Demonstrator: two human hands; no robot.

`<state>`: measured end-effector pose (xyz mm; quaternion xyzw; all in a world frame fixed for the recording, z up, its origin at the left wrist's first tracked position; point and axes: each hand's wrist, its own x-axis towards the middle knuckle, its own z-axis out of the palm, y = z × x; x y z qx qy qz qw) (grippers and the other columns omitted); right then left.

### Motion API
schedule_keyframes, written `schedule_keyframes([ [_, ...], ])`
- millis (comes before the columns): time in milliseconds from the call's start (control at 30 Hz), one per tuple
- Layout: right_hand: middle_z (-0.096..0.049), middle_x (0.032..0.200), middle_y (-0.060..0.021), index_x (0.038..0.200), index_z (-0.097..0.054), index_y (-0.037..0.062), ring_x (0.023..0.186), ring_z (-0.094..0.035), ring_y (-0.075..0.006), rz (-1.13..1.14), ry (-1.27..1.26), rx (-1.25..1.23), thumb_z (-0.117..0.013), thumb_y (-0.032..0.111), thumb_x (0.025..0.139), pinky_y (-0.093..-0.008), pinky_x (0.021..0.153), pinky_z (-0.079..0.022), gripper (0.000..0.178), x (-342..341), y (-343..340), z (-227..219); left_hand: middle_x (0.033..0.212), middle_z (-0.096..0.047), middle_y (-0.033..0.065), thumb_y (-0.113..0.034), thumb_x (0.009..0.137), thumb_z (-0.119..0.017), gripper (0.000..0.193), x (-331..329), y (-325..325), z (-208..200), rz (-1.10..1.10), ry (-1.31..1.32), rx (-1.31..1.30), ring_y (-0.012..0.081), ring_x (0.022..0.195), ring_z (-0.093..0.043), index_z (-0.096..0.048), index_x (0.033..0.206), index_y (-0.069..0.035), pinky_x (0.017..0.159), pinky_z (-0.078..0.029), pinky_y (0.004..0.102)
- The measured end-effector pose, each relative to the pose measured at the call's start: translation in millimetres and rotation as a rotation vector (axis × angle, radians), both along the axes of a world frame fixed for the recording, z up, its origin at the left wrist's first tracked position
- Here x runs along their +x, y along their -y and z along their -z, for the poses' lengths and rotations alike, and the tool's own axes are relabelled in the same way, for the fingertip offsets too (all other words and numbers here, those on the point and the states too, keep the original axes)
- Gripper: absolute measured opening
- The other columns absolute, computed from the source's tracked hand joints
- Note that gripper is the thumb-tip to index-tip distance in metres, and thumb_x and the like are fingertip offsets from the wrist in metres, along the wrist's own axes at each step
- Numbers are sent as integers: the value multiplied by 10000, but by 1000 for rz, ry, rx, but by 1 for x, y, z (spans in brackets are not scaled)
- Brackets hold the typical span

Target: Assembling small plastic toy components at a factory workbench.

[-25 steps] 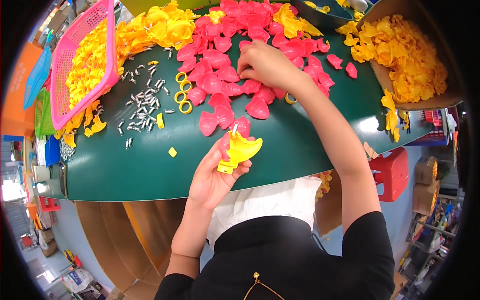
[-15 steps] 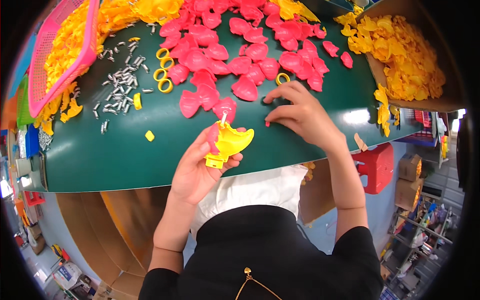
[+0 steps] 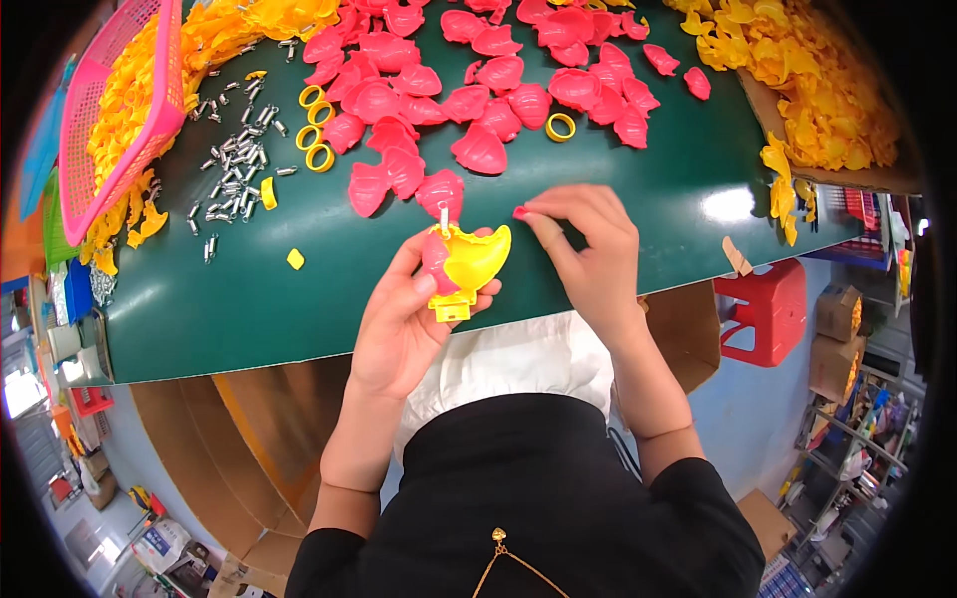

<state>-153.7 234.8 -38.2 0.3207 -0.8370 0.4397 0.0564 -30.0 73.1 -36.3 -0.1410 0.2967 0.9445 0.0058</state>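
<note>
My left hand [image 3: 399, 314] grips a plastic shell assembly [image 3: 477, 257] above the table's near edge. One side of it is a bright yellow curved shell, the other pink, with a squarish yellow base at the bottom. A small metal spring [image 3: 445, 215] stands up at its top. To the right, my right hand [image 3: 588, 244] is closed in a pinch, with a small pink-red piece [image 3: 519, 213] at the fingertips. That piece is too small to name. Just beyond the assembly lies a pink shell [image 3: 440, 191].
Many pink shells [image 3: 399, 95] cover the far middle of the green table [image 3: 329, 269]. Metal springs [image 3: 234, 174] and yellow rings [image 3: 320, 157] lie to the left. A pink basket [image 3: 85, 125] stands far left, a cardboard box of yellow parts [image 3: 807, 90] far right, a red stool [image 3: 768, 309] below.
My right hand has come nearer the assembly, moving up off the table, and its fingers have closed on the small pink-red piece. My left hand still holds the assembly, shifted slightly right.
</note>
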Motion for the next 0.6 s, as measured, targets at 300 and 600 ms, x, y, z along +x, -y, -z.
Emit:
schedule_keyframes([
  [300,-662,789,-52,824,-698,45,723,-590,-223,-148,-167,-84,-765,8,666,-309,624,-474,175,12,7,-9,1270,-529,182,-192,905,-551,562,-5,-11,-4,48,20,-88,305,1074,-609,-345,1382,22,937,-508,405],
  [600,-613,1097,-63,1088,-693,82,1081,-529,-267,-269,59,-48,-673,165,833,-347,875,-454,269,5,-15,-25,1322,-480,189,-175,894,-571,564,-7,-9,3,-4,-54,-34,325,1127,-572,-353,1376,20,945,-499,442],
])
